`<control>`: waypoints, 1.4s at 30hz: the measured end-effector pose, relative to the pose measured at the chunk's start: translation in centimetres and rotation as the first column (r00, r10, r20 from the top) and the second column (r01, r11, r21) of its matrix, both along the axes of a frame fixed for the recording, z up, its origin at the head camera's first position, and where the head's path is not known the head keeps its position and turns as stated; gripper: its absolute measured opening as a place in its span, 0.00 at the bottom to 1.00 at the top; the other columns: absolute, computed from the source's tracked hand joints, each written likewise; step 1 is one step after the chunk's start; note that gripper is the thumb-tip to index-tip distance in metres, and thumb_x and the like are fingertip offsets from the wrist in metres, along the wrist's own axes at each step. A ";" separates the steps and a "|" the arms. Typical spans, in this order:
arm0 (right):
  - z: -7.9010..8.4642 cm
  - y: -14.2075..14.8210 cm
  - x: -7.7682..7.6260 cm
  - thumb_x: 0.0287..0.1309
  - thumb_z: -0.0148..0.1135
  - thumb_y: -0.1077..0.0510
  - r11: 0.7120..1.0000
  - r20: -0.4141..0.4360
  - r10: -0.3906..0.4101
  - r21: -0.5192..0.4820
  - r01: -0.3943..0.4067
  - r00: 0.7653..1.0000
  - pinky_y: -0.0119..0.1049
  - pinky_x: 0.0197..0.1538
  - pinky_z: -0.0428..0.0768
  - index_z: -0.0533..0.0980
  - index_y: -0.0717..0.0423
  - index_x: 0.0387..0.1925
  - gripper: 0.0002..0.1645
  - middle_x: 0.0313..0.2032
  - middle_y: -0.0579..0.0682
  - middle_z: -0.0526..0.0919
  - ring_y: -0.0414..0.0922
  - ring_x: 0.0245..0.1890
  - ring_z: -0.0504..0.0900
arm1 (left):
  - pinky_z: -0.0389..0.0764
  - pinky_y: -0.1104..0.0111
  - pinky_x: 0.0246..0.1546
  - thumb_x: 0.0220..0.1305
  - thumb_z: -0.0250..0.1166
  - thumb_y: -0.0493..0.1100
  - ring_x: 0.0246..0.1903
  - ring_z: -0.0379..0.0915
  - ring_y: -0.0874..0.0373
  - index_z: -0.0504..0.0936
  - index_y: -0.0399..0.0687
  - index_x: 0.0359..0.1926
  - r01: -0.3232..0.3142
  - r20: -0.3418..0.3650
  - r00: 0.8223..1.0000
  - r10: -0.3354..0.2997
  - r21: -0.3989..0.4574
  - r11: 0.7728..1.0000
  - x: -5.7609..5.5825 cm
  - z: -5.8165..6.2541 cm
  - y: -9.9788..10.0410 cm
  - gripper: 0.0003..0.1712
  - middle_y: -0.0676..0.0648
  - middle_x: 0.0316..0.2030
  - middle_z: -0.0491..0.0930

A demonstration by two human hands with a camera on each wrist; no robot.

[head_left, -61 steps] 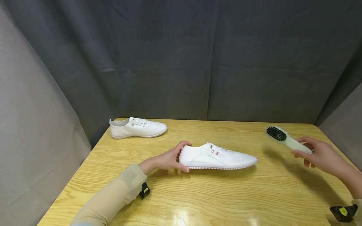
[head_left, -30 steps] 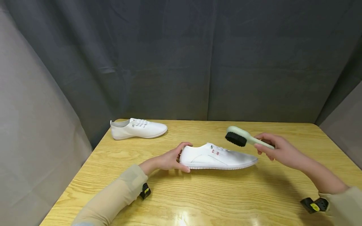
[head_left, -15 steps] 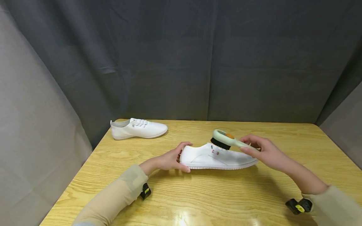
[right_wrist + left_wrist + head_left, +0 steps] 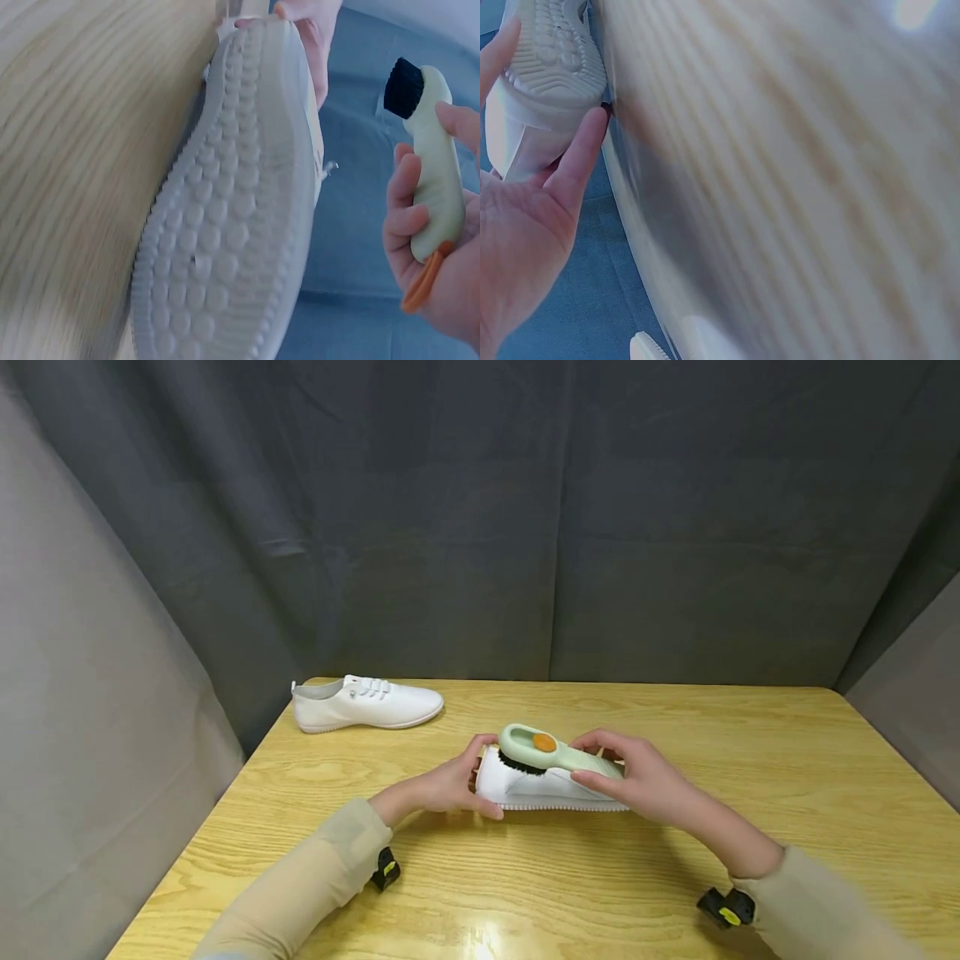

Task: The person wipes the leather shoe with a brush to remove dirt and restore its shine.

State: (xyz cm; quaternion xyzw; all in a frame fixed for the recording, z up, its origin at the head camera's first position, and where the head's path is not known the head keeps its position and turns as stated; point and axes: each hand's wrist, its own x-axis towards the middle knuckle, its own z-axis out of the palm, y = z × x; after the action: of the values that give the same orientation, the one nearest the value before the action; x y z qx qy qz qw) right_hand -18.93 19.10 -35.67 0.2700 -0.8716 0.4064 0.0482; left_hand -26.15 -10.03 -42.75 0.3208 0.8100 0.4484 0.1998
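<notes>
My left hand (image 4: pixel 442 787) grips the heel of a white lace-up shoe (image 4: pixel 517 789), fingers behind it and thumb low at the sole edge. In the left wrist view the heel and ridged sole (image 4: pixel 555 64) show between thumb and fingers. My right hand (image 4: pixel 648 781) holds a pale green shoe brush (image 4: pixel 558 755) by its handle, black bristles down, an orange button on top. In the head view the bristles overlap the shoe's upper near the heel, and brush and hand hide the laces and toe. The right wrist view shows the studded sole (image 4: pixel 217 202) facing that camera.
A second white shoe (image 4: pixel 367 703) stands at the table's back left corner, toe to the right. The wooden table (image 4: pixel 570 877) ends at a dark grey curtain (image 4: pixel 450 527). An orange loop (image 4: pixel 427 281) hangs from the brush handle.
My right hand has brought the brush left from the table's right side, over the toe and laces, to near the heel, turning its bristles downward. My left hand and the shoe stay put.
</notes>
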 end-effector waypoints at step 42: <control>-1.0 -1.0 -0.6 0.49 0.76 0.53 0.953 -0.430 -0.105 0.214 0.214 0.897 0.33 0.24 0.71 0.81 0.54 0.45 0.21 0.34 0.43 0.79 0.36 0.23 0.71 | 0.74 0.66 0.50 0.53 0.76 0.37 0.46 0.75 0.56 0.46 0.55 0.70 0.000 0.027 1.000 0.000 -0.025 1.000 0.2 0.1 -0.1 0.55 0.42 0.51 0.71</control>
State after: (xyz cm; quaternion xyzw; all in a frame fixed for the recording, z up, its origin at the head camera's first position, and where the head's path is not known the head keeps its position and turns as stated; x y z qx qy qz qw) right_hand -19.54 18.13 -36.63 0.2808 -0.9058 0.2186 0.2298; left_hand -25.97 -10.14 -42.61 0.3123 0.8128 0.4426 0.2145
